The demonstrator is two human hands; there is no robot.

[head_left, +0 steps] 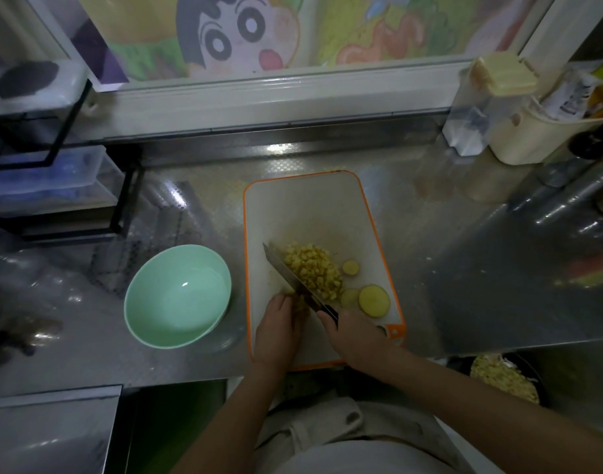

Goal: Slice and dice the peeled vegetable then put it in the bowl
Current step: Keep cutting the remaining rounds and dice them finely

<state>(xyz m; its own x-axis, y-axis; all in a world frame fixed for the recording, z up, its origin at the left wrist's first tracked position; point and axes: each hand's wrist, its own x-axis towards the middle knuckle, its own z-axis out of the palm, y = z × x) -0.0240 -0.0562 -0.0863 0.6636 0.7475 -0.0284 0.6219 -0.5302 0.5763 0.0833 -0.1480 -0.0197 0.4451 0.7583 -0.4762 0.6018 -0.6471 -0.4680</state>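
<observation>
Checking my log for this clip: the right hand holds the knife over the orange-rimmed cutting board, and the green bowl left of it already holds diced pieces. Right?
No: the head view shows the green bowl empty; the diced pieces are piled on the cutting board. The right hand does hold the knife.

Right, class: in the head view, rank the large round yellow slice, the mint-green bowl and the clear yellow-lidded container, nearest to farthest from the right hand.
1. Large round yellow slice, on the orange-edged cutting board beside the right hand.
2. Mint-green bowl, left of the board.
3. Clear yellow-lidded container, far back, right side.
</observation>
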